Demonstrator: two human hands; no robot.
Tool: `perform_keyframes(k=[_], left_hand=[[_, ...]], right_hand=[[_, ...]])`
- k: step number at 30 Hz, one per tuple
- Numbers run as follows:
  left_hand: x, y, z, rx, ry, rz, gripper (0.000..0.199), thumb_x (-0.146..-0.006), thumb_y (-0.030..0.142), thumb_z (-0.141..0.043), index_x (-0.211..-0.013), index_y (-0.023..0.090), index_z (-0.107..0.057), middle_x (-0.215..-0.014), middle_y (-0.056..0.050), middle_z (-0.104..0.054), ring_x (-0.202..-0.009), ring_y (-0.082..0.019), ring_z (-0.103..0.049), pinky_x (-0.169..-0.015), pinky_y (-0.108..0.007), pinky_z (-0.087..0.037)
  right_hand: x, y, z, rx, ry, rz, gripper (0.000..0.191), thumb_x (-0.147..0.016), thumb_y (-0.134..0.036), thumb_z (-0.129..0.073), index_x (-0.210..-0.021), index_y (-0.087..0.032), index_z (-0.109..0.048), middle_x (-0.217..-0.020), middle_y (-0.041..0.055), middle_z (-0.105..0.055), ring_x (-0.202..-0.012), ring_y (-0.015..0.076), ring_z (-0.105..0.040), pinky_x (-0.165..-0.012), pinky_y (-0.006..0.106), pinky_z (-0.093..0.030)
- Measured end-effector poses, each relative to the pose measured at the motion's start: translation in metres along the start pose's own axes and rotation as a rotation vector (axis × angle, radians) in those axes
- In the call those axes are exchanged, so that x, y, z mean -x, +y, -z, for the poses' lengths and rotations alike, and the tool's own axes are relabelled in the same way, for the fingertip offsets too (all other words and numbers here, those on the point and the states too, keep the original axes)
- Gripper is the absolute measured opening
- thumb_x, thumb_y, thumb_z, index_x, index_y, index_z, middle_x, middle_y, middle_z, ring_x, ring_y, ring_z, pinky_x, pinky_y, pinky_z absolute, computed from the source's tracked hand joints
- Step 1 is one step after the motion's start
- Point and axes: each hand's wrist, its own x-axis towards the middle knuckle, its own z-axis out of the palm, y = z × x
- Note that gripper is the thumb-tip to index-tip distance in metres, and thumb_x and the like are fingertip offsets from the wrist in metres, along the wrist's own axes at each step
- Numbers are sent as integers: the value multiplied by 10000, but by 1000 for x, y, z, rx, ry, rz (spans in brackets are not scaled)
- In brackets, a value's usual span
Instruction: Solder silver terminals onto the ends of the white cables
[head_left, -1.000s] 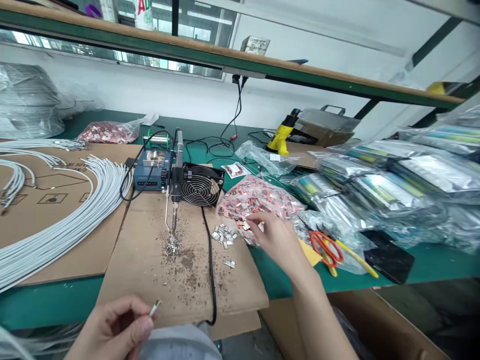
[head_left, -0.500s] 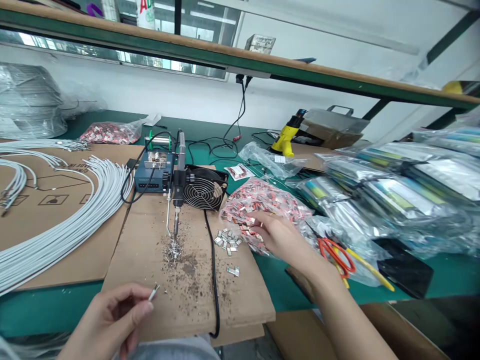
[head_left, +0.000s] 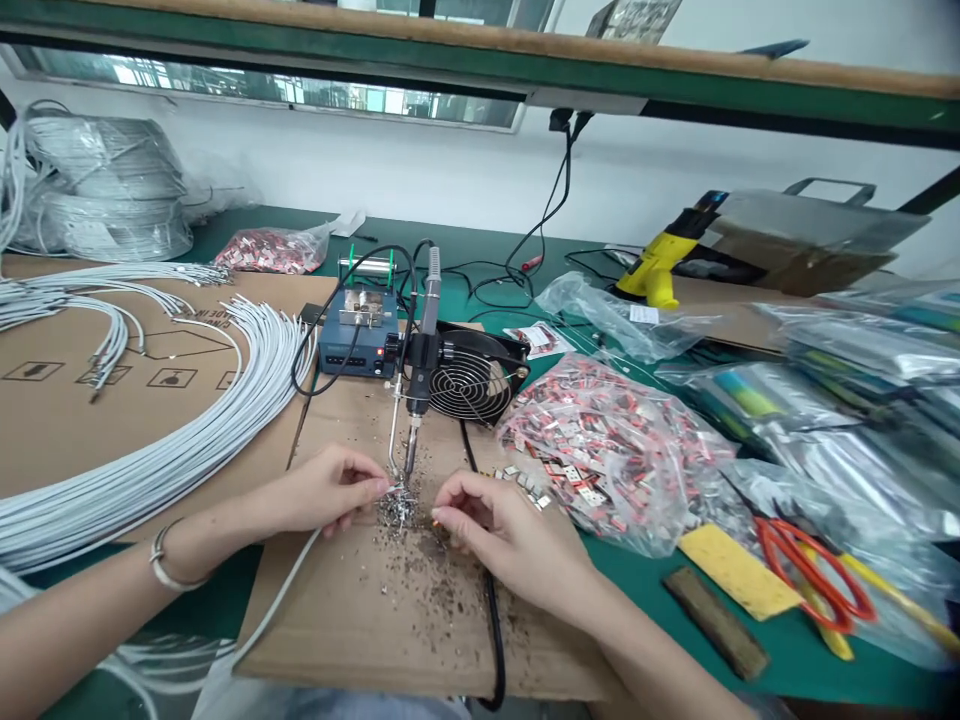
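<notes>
My left hand point(head_left: 330, 490) pinches the end of a white cable point(head_left: 289, 580), right at the tip of the upright soldering iron point(head_left: 412, 430). From those fingers the cable trails down to the cardboard's front edge. On the other side of the tip, my right hand point(head_left: 499, 520) has thumb and forefinger pinched together. Something tiny and orange shows at its fingertips, too small to name. Solder bits point(head_left: 397, 508) lie heaped under the iron. Small metallic pieces point(head_left: 521, 482) rest on the cardboard point(head_left: 360, 630) just behind my right hand.
A fan point(head_left: 472, 385) and a blue soldering station point(head_left: 358, 335) stand behind the iron. At right are a bag of small red-and-white parts point(head_left: 600, 440), a yellow sponge point(head_left: 739, 570) and orange-handled scissors point(head_left: 810, 575). Bundled white cables point(head_left: 187, 430) cover the left side.
My left hand has moved forward with the cable to the iron's tip. My right hand has left the bag of parts and come in beside the iron. The view has shifted.
</notes>
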Motion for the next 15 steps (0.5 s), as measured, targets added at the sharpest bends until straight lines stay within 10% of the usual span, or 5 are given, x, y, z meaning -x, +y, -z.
perform_keyframes(k=[6, 15], left_hand=[[0, -3, 3, 51, -68, 31, 467, -736, 477, -526, -1019, 113, -597, -511, 68, -405, -384, 15, -388, -339, -64, -331], [-3, -4, 1, 98, -85, 72, 445, -712, 472, -552, -987, 128, -611, -499, 72, -386, -370, 9, -371, -300, -68, -298]], right_hand=[[-20, 6, -19, -633, 34, -292, 216, -734, -245, -657, -870, -128, -536, -660, -20, -578, -553, 79, -594, -552, 196, -510], [-26, 7, -20, -811, -14, -302, 347, -659, -367, -725, -832, -117, -556, -657, -9, -626, -531, 69, -612, -523, 158, -527]])
